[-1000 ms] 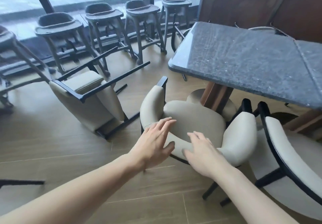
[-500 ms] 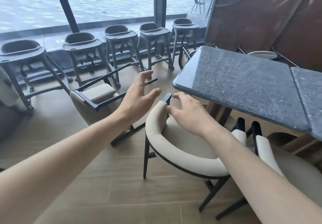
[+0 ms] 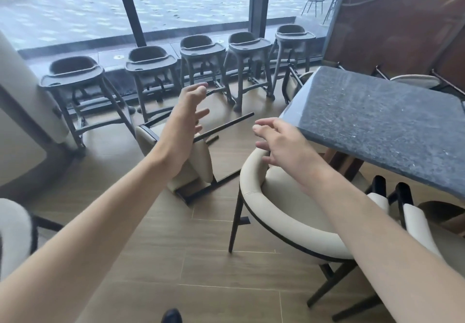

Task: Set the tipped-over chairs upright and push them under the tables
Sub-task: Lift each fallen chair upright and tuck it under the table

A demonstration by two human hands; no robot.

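A cream chair with a dark frame (image 3: 201, 166) lies tipped on the floor in the middle, legs pointing right and toward the window. My left hand (image 3: 187, 119) hovers over it, fingers loosely spread, holding nothing. A second cream chair (image 3: 274, 212) stands upright at the near corner of the grey stone table (image 3: 377, 119). My right hand (image 3: 281, 141) floats just above its curved backrest, fingers relaxed and empty. Another cream chair (image 3: 415, 222) stands to its right, tucked at the table.
Several grey high chairs (image 3: 151, 71) line the window at the back. More cream chairs (image 3: 412, 81) lie behind the table by the brown wall. A cream chair back (image 3: 12, 232) is at the left edge. Wooden floor in front.
Both hands have lifted off the upright chair's backrest. My left hand has moved out over the tipped chair, my right hand toward the table corner. The view has risen.
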